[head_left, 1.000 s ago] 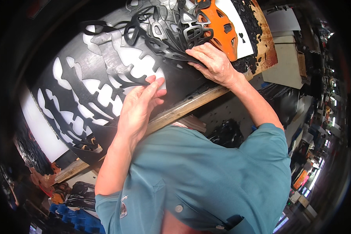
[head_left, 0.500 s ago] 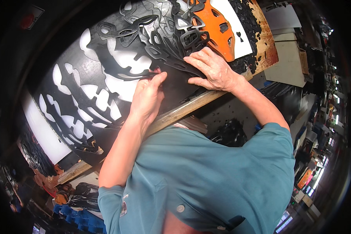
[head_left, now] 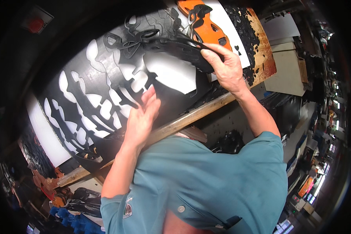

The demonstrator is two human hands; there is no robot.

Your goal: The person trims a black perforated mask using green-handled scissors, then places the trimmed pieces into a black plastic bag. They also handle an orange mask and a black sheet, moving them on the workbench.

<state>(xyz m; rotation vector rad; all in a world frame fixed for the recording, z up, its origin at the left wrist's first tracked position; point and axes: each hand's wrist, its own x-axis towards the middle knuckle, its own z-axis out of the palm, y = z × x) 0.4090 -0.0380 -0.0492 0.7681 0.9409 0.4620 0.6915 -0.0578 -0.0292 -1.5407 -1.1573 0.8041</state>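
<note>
My right hand (head_left: 229,72) pinches the near right end of a bundle of thin black cut pieces (head_left: 177,52), which is blurred by motion. Their far ends trail leftward over a black sheet (head_left: 90,91) full of cut-out openings, with white showing through. My left hand (head_left: 142,115) is over the sheet's near part, fingers stretched out and holding nothing. Between the hands lies a large white opening (head_left: 173,74) in the sheet. Beyond my right hand is an orange perforated piece (head_left: 206,33), partly covered by black loops.
A wooden rail (head_left: 187,119) runs along the table's near edge, close to my body. Small black scraps (head_left: 249,43) litter the brown board (head_left: 264,48) at the right. A white board (head_left: 50,138) sticks out at the left; blue plastic (head_left: 72,220) lies below it.
My right hand has moved right, drawing the black pieces along and uncovering a large white opening. My left hand has let go of the black edge, moved nearer my body and opened.
</note>
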